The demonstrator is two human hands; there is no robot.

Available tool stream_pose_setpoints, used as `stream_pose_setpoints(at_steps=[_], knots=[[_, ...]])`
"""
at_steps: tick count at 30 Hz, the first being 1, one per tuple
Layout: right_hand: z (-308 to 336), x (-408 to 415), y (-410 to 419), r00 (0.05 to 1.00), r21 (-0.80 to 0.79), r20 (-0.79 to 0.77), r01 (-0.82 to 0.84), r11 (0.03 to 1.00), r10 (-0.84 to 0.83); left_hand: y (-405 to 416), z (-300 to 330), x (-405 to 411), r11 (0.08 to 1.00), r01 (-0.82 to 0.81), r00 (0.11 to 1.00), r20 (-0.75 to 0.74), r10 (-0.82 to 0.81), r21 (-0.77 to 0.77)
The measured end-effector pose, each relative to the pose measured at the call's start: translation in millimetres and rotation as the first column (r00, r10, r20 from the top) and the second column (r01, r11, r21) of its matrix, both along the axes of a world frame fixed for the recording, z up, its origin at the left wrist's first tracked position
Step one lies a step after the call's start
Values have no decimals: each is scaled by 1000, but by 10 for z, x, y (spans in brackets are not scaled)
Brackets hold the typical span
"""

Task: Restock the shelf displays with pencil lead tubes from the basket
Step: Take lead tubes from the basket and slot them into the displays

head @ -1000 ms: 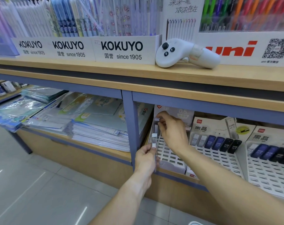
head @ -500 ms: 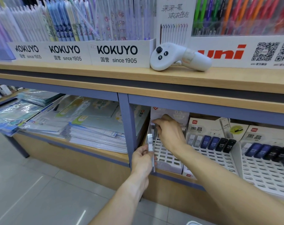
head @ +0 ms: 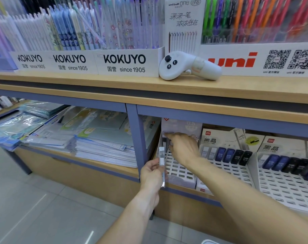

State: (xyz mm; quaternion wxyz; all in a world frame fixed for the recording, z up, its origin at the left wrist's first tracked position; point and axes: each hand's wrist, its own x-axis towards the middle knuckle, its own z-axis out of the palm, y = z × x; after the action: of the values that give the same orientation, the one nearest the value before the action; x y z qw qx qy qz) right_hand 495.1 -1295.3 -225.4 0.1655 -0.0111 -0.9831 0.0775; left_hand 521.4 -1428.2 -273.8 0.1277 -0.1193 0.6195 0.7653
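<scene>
Beside the display tray [head: 181, 170], left hand [head: 152, 175] holds lead tube [head: 162, 156] upright.

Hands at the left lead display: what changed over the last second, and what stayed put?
Little changed. The right hand stays reaching into the back of the leftmost display tray, fingers at the tubes there; whether it grips one is hidden. The left hand still holds a clear lead tube upright at the tray's front left corner. The white controller on the upper shelf has not moved.
</scene>
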Motion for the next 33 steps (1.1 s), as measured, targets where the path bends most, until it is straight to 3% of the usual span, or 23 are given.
stream_pose_setpoints(at_steps=[2, 4, 6, 8, 10, 15, 19, 23, 27, 33], knots=[[-15, 23, 26, 1000, -71, -26, 0, 997, -2, 4, -2, 16, 1000, 14, 1000, 0, -14, -3], [-58, 87, 65, 997, -295, -76, 0, 955, -24, 13, 7, 21, 999, 37, 999, -9, -37, -1], [-135, 185, 96, 999, -615, -39, 0, 788, -31, 19, 24, 17, 998, 65, 998, -10, -65, 3], [-208, 287, 123, 999, -837, 28, 15, 547, 15, 30, 27, 14, 995, 96, 995, -9, -97, -6], [-256, 375, 163, 999, -904, 30, 9, 427, 42, 42, 18, 24, 991, 130, 991, -14, -130, -20], [-199, 571, 255, 998, -938, -44, -61, 342, 55, 67, 19, 52, 976, 206, 976, -60, -211, -75], [-100, 609, 373, 981, -881, -190, -151, 448, -42, 105, 71, 63, 971, 208, 963, -152, -224, -117], [-3, 547, 529, 919, -737, -366, -192, 648, -145, 93, 78, 69, 912, 213, 912, -263, -315, -351], [-43, 497, 594, 906, -548, -414, -170, 819, -88, 92, 45, 66, 821, 199, 868, -293, -401, -534], [-220, 403, 590, 916, -377, -401, -164, 912, -2, 105, 21, 104, 687, 210, 803, -278, -527, -695]])
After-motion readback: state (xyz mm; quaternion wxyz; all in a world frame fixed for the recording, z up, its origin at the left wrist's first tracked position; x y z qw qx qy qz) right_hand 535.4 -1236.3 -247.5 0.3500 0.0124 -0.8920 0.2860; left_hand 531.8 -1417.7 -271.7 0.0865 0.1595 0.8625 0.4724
